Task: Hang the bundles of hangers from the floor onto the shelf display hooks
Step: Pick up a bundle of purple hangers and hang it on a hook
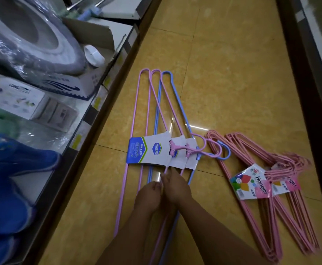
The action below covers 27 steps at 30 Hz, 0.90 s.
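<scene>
Nearest, two bare forearms reaching down to the yellow tiled floor [232,83]. Left hand [150,194] and right hand [177,185] side by side, touching, fingers curled at the lower bars of the long hangers; right hand seemingly pinching a pink bar just below the paper sleeves, left hand's grip impossible to tell, whether clasping a bar or only resting on one.

Under the hands, three bundles of long hangers [156,111], two pink and one blue, flat on the floor and overlapping, each banded by a white-and-blue paper sleeve [146,150], hooks pointing right.

Just right of those, touching at the hooks, two bundles of pink hangers [251,155] with colourful labels [251,181], also flat on the floor.

Left, a low shelf [91,131] edging the aisle, holding blue items [13,178], white boxes [18,99] and a plastic-wrapped grey seat ring [26,35].

Farthest, a cardboard box [91,33] on the shelf.
</scene>
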{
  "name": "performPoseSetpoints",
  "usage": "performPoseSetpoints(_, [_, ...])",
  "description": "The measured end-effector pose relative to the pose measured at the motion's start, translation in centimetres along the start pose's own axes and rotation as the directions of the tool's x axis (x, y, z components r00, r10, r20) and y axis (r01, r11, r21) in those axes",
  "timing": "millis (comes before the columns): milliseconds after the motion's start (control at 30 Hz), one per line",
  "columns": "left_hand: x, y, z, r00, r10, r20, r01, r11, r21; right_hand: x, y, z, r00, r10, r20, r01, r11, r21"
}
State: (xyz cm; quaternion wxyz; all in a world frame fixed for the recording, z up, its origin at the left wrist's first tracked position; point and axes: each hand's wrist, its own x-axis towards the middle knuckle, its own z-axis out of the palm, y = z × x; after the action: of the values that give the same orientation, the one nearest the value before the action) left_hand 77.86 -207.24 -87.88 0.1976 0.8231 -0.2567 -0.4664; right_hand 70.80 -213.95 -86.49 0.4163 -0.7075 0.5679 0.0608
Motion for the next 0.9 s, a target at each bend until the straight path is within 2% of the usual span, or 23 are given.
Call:
performPoseSetpoints(67, [-0.5,0.2,-0.7,1.000,-0.002,0.005,0.002,0.999,-0.039,0.4,-1.4,-0.3,0.994,0.095,-0.046,-0.081,0.964,0.253])
performPoseSetpoints(100, [-0.8,0.4,-1.0,1.000,-0.011,0.018,0.012,0.997,-0.078,0.7,-2.3,-0.4,0.986,0.161,-0.050,-0.123,0.890,0.438])
performPoseSetpoints(167, [-1.2,1.0,-1.5,0.999,-0.019,0.030,0.023,0.990,-0.138,1.4,-3.8,-0.3,0.969,0.247,-0.020,-0.153,0.657,0.738])
performPoseSetpoints(233, [-1.5,1.3,-2.2,1.000,-0.017,0.020,0.019,0.993,-0.116,1.8,-4.6,0.0,0.964,0.264,-0.011,-0.137,0.534,0.834])
performPoseSetpoints(300, [-1.3,1.7,-3.1,0.997,-0.002,-0.083,-0.002,0.999,-0.049,2.0,-5.5,0.9,0.967,0.254,-0.002,-0.123,0.472,0.873])
performPoseSetpoints(400, [-1.5,2.8,-5.2,0.974,0.018,-0.225,-0.032,0.998,-0.057,1.6,-7.4,1.9,0.961,0.275,-0.017,-0.098,0.398,0.912])
performPoseSetpoints(500, [-3.1,4.6,-7.9,0.956,0.054,-0.287,-0.064,0.998,-0.028,0.2,-9.4,0.4,0.953,0.293,-0.082,-0.058,0.442,0.895])
performPoseSetpoints(600, [-5.9,6.5,-10.3,0.938,0.028,-0.346,-0.037,0.999,-0.020,-2.7,-10.1,-2.9,0.942,0.316,-0.111,-0.053,0.467,0.883])
performPoseSetpoints(700, [-9.7,8.8,-12.2,0.948,0.007,-0.319,-0.012,1.000,-0.013,-6.8,-11.1,-6.3,0.934,0.335,-0.126,-0.077,0.532,0.844])
performPoseSetpoints(800, [-14.0,12.8,-14.7,0.960,0.040,-0.277,-0.051,0.998,-0.030,-10.9,-13.7,-10.7,0.919,0.351,-0.180,-0.087,0.627,0.775])
performPoseSetpoints(900, [-18.1,17.2,-17.9,0.956,0.101,-0.274,-0.107,0.994,-0.005,-14.8,-16.6,-16.0,0.911,0.318,-0.262,-0.090,0.774,0.626])
